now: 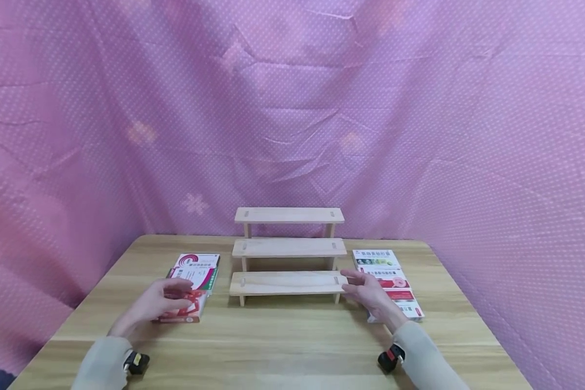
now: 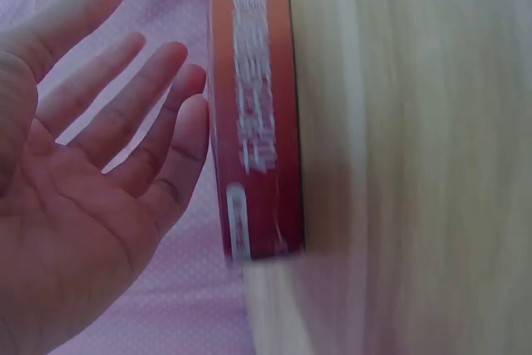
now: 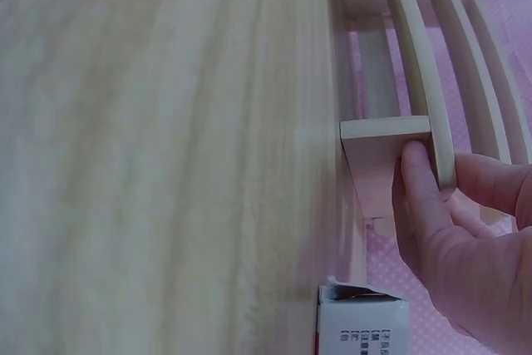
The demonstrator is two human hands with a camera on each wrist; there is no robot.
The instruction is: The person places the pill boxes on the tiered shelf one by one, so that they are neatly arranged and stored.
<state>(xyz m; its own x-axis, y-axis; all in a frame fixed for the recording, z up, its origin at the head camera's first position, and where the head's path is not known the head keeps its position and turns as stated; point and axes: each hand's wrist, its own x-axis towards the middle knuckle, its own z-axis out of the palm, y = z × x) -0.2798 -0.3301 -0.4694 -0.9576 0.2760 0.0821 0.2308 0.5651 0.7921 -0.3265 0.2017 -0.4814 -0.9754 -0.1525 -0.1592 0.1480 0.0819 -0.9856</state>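
Observation:
A three-tier wooden display stand (image 1: 287,283) stands at the middle of the table. My right hand (image 1: 372,299) grips the right end of its lowest shelf. In the right wrist view, the thumb lies over the shelf (image 3: 416,47) and the fingers reach beneath it, against the leg. On the left, my left hand (image 1: 151,304) is over a red medicine box (image 1: 195,304), fingers loosely bent and spread. The left wrist view shows the palm facing the box's side (image 2: 258,114), with fingertips close to it; whether they touch, I cannot tell.
Behind the red box lie more medicine boxes (image 1: 197,261), white, pink and green. A column of white and red medicine boxes (image 1: 376,259) lies right of the stand, partly behind my right hand. A pink patterned cloth (image 1: 287,119) hangs behind the wooden table (image 1: 273,346).

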